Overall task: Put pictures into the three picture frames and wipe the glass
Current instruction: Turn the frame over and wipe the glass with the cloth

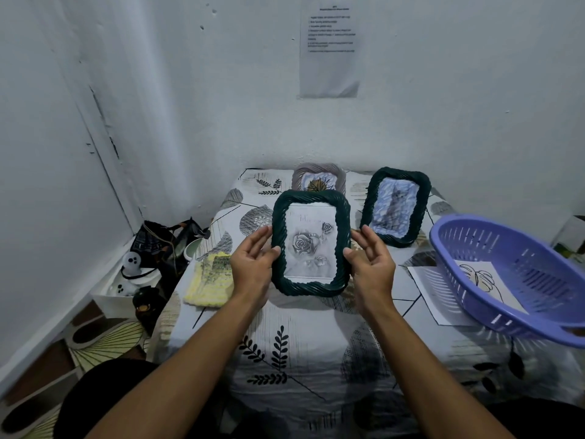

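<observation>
A dark green woven frame (pixel 311 198) with a grey rose picture stands upright above the table's middle. My left hand (pixel 253 264) holds its left edge and my right hand (pixel 372 264) holds its right edge, thumbs on the front rim. A second dark green frame (pixel 395 205) with a cat picture stands to the right behind it. A grey frame (pixel 318 172) stands at the back by the wall, partly hidden. A yellow knitted cloth (pixel 210 280) lies left of my left hand.
A purple plastic basket (pixel 506 274) sits at the table's right edge, over a sheet with a leaf drawing (pixel 487 277). The table wears a leaf-patterned cloth (pixel 300 343). White walls close the back and left. A white box with toys (pixel 126 286) and bags stand on the floor at left.
</observation>
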Motion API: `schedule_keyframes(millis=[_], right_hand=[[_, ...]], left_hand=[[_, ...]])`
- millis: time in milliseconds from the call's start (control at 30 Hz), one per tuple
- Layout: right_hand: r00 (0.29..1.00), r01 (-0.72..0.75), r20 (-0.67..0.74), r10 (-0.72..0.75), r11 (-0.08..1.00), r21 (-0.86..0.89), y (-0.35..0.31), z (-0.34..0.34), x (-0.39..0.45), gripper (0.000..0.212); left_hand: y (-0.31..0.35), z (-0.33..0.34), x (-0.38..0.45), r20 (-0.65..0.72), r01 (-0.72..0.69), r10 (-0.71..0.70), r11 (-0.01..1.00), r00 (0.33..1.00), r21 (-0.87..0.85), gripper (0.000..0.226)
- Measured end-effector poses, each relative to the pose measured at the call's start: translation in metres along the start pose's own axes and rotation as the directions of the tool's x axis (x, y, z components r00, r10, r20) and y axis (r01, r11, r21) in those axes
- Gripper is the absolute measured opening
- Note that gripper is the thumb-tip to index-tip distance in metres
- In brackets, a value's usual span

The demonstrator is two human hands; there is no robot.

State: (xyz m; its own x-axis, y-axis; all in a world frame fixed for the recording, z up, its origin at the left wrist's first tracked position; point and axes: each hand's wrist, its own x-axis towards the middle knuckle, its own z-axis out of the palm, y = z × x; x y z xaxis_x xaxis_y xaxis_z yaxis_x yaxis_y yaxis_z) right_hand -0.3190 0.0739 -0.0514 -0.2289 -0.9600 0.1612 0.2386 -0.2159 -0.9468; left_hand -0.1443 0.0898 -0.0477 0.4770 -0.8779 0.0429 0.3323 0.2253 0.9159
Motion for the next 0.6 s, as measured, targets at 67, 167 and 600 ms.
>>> schedule_keyframes(millis=[67,167,600], right_hand=[[1.000,-0.021,0.013,0.021,0.999,0.034,0.001,-0.001,-0.001,0.061],[0.999,-0.053,0.010,0.052,0.995,0.081,0.005,-0.003,-0.003,0.061],[0.955,-0.294,0.128,0.269,0.921,0.255,0.004,-0.001,0.006,0.046]], left_hand=[[-0.001,-0.003,-0.001,0.013,-0.017,0.017,1.000,1.000,-0.020,0.047],[-0.003,-0.007,-0.003,0.029,-0.038,0.039,0.999,0.999,-0.023,0.046],[0.000,-0.004,-0.001,0.080,-0.029,0.021,0.995,0.997,0.093,0.046]])
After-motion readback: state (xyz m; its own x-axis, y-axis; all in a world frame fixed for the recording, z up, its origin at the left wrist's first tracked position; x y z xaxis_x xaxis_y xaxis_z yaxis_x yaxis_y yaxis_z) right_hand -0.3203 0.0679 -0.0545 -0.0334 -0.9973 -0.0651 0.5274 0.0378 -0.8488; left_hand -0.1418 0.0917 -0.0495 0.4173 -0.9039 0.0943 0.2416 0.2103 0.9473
